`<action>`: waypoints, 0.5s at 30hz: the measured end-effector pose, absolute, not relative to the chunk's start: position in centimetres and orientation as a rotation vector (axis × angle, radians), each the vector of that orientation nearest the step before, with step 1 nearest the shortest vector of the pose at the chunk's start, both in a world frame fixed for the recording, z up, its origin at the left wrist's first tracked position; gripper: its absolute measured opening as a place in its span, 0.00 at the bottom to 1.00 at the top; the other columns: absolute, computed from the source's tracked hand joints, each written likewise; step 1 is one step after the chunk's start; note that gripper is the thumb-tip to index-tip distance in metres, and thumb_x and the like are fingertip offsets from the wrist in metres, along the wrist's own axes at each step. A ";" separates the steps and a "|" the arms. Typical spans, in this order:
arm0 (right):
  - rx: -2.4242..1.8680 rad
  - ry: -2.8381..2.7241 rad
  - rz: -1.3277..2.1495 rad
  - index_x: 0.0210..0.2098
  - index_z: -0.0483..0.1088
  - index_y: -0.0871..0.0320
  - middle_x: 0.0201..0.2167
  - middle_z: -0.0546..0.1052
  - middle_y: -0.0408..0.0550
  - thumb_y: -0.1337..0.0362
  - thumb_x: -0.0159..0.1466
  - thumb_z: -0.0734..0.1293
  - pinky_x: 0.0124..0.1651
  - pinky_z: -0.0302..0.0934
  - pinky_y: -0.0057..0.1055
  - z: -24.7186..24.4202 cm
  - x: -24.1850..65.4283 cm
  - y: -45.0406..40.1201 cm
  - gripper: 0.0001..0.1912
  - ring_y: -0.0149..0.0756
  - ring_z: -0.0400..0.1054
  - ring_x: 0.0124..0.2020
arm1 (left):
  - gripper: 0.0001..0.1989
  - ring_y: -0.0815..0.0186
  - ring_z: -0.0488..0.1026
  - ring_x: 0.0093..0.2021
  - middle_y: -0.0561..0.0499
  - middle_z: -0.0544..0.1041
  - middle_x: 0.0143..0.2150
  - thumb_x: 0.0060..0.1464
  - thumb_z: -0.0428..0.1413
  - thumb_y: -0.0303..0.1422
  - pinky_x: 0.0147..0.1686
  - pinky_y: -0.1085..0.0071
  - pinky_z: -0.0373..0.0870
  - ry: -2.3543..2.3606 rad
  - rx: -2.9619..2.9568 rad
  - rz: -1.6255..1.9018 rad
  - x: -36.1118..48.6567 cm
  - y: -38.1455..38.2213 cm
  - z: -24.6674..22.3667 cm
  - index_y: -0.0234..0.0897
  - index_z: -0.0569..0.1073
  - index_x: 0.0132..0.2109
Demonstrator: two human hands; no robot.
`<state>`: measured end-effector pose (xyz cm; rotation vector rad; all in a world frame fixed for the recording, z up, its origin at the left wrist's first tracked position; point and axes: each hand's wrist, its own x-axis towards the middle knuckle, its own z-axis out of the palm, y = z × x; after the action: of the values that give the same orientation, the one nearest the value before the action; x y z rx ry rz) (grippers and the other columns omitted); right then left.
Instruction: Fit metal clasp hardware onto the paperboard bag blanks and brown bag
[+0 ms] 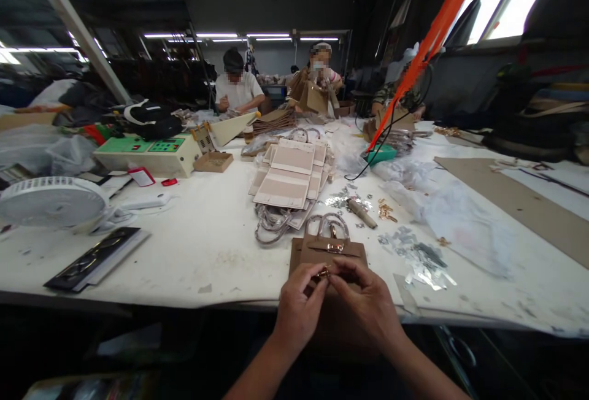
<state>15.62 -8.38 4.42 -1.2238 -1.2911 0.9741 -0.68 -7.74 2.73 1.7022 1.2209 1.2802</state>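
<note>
Between the fingertips of my left hand (301,299) and my right hand (365,296) is a small gold-coloured metal fitting (324,272). Both hands are closed in a pinch, thumbs meeting near the piece. Right behind them a brown handbag (338,251) lies at the table's front edge, with two wrapped handles (338,223) and a shiny gold clasp (335,248) on its strap. The lower part of the bag is hidden by my hands and in shadow. The exact shape of the fitting is too small to make out.
Beyond the bag lies a stack of beige bag panels (285,173). To the right are scattered silver metal plates (426,259), gold pieces (386,211) and a wrapped roll (362,213). At left stand a fan (53,203) and a control box (147,154). Several people (239,87) work across the table.
</note>
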 end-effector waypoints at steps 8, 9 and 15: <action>-1.198 -1.480 0.863 0.44 0.80 0.52 0.44 0.82 0.48 0.57 0.66 0.72 0.51 0.72 0.38 4.3 15.9 -8.1 0.09 0.44 0.77 0.47 | 0.08 0.64 0.79 0.42 0.50 0.82 0.42 0.61 0.58 0.31 0.43 0.71 0.75 1.250 1.620 1.200 -0.9 -7.7 3.1 0.41 0.79 0.46; -1.205 -1.491 0.853 0.44 0.81 0.52 0.44 0.83 0.48 0.57 0.67 0.72 0.51 0.72 0.38 4.2 16.0 -8.0 0.09 0.44 0.77 0.47 | 0.07 0.64 0.79 0.42 0.50 0.82 0.43 0.61 0.58 0.32 0.43 0.70 0.75 1.242 1.607 1.195 -0.9 -7.6 3.1 0.41 0.80 0.46; -1.155 -1.774 0.846 0.55 0.77 0.46 0.48 0.82 0.44 0.62 0.71 0.68 0.53 0.71 0.34 3.7 17.4 -7.7 0.14 0.40 0.76 0.49 | 0.14 0.61 0.79 0.40 0.45 0.83 0.43 0.59 0.62 0.40 0.38 0.69 0.77 1.106 1.217 0.950 -1.0 -6.9 2.6 0.37 0.81 0.47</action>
<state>17.45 -7.66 3.67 -1.1551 -1.7736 0.8455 -1.04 -6.88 2.64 1.2165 1.1056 0.9499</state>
